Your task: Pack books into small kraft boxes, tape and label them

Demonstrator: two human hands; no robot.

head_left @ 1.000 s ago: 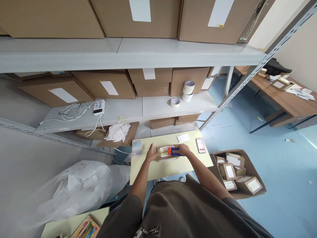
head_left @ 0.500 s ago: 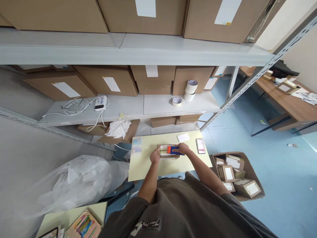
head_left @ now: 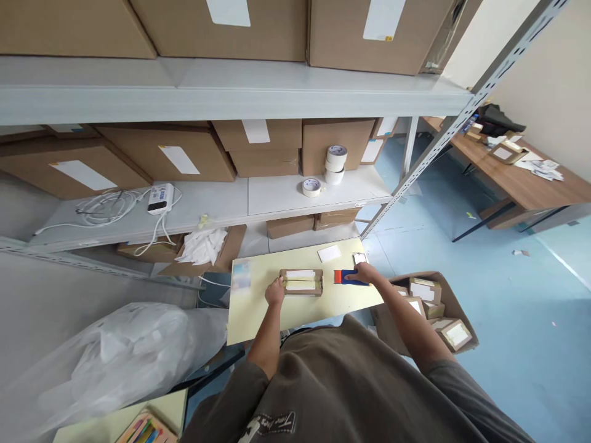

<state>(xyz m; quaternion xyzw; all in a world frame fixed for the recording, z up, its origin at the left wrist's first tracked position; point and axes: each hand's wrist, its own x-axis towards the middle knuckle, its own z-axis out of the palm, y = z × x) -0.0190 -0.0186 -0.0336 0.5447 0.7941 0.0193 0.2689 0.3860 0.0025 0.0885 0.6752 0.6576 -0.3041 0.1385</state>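
From where I stand, the person's left grip (head_left: 276, 291) is curled in on the left end of a small cardboard box (head_left: 301, 283), presumably to keep it from sliding. The box lies lengthwise on the tabletop (head_left: 258, 320), between the two grips, with pale labels and a yellowish strip, probably tape, along its upper face.

The right grip (head_left: 366, 272) is wrapped around what looks like a tape dispenser (head_left: 351, 278), its orange end pointing left at the box but apart from it. Held that way, I'd say, the working end faces the cardboard while the wrist stays clear.

Just beyond the right grip lies a phone (head_left: 359, 258), within easy glance; a white card (head_left: 329, 253) sits farther left of it, out of the box's way. To the right of that grip, below the tabletop, stands an open carton (head_left: 388, 329) of small parcels (head_left: 457, 335), likely placed there for an easy reach. Tape rolls (head_left: 335, 165) wait on the shelf (head_left: 272, 194) beyond both grips.
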